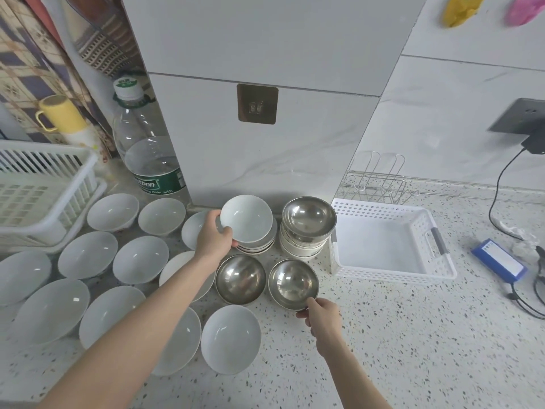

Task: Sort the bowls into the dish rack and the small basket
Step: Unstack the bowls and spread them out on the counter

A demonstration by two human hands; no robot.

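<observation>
My left hand grips the rim of a small white bowl, tilted above a short stack of white bowls. At the near rim of a steel bowl on the counter, my right hand pinches the edge. A second steel bowl sits just left of it. Another steel bowl tops a stack of white bowls. Several larger white bowls lie spread over the left counter. The white dish rack stands far left; the small perforated white basket is empty at right.
A large water bottle stands behind the bowls by a white pillar. A wire rack sits behind the basket. A blue box and black cables lie at far right. A yellow mug is behind the dish rack.
</observation>
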